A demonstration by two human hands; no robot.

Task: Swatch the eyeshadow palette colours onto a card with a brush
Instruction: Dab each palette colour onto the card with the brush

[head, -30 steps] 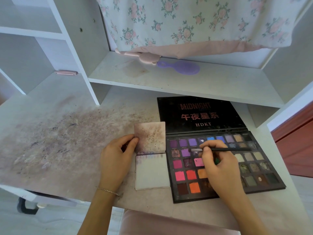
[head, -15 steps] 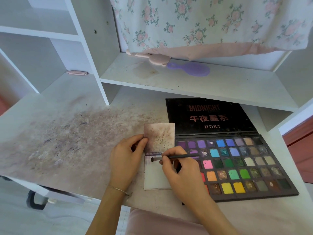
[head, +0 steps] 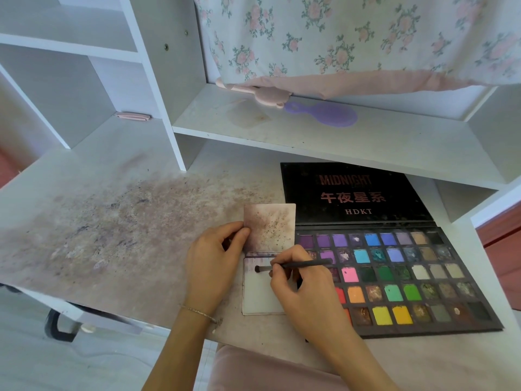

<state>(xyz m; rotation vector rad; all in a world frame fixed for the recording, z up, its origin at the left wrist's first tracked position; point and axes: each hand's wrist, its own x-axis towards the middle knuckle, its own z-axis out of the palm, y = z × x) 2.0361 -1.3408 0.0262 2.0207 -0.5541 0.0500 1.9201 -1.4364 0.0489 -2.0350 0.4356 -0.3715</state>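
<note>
Brush: while the right hand (head: 303, 289) pinches it near the ferrule between thumb and curled fingers, the thin black-handled makeup brush (head: 293, 266) lies almost level, its long axis running left to right; dark bristle tip points left and touches the card, handle end points right over the palette's left columns

Card: small white folded card (head: 260, 294) sits at the desk's front edge, just left of the palette and touching its left side; lower leaf lies flat with a purplish smear along its top edge; upper leaf (head: 270, 227) stands tilted up, stained mauve and speckled

Left hand: left hand (head: 212, 258) holds the upper leaf's left edge, thumb and forefinger closed on it; a thin bracelet (head: 197, 311) circles the wrist

Palette: large black eyeshadow palette (head: 408, 275) lies open toward the desk's right front corner; rows of coloured pans face up; lid (head: 355, 193) lies back toward the shelf, printed MIDNIGHT and HDKT

Desk: white desk top (head: 112, 221) carries a wide brown-purple powder stain left of the card

Shelf: white shelf (head: 394, 142) above the palette bears a purple plastic hairbrush (head: 327, 115), handle pointing left; floral cloth (head: 352, 38) hangs behind
</note>
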